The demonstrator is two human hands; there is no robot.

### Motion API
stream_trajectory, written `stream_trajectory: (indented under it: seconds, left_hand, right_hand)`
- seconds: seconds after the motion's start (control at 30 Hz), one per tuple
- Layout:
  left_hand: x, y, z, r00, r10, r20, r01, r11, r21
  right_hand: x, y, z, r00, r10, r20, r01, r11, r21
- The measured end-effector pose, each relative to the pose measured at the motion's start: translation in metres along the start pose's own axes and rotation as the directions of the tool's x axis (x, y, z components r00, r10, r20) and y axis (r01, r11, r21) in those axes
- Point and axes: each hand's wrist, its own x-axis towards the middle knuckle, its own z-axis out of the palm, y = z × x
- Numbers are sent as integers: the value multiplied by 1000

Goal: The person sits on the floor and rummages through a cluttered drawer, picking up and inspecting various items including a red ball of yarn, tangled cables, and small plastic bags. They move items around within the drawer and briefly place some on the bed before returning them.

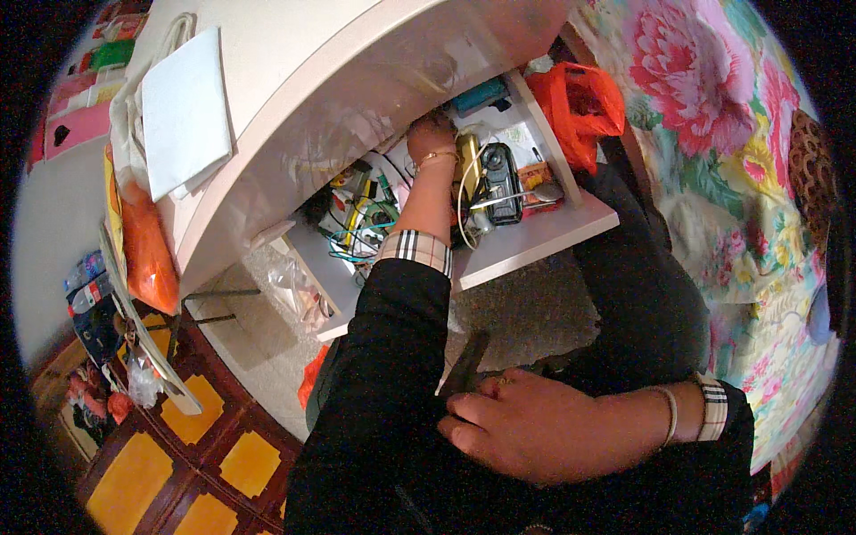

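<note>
My left hand (pixel 431 137) reaches into the back of an open white drawer (pixel 542 235), under the tabletop; its fingers are dark and mostly hidden. Right of it lie a gold-coloured box (pixel 470 167), a black device with round parts (pixel 501 177), a looped white cable (pixel 460 221) and a metal spoon-like utensil (pixel 547 192). Tangled wires (pixel 358 244) and a yellow-handled tool (pixel 352 217) lie to its left. My right hand (pixel 518 424) is low over my lap, fingers curled. A dark, flat, tapered thing (pixel 466 364) shows beside its fingertips; whether it is held cannot be told.
The curved tabletop (pixel 307 60) overhangs the drawer and bears a folded white sheet (pixel 187 114). A red plastic bag (pixel 558 100) is right of the drawer, beside flowered bedding (pixel 709 154). An orange bag (pixel 148 257) hangs at the left table edge. My leg (pixel 642 294) is right of the drawer.
</note>
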Motion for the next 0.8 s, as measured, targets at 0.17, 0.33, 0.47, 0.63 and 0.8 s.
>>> stream_trajectory:
  seconds: [0.17,0.33,0.47,0.63,0.8]
  left_hand:
    - [17,3,-4,995,47,92,-44,999,-31]
    - [1,14,-13,989,9,150,2,997,-76]
    - [-18,-76,18,993,-53,104,97,867,-489]
    - [-42,-46,-24,999,-32,-20,23,938,-346]
    - [-15,-21,-33,966,181,186,-201,975,94]
  right_hand:
    - [1,1,0,999,-27,-41,27,1000,9]
    - [-2,5,1,984,-13,-177,22,998,53]
    - [3,-7,5,988,-46,-151,53,998,43]
    - [-1,0,2,986,-7,-166,17,998,57]
    - [1,0,4,996,-4,-89,8,998,54]
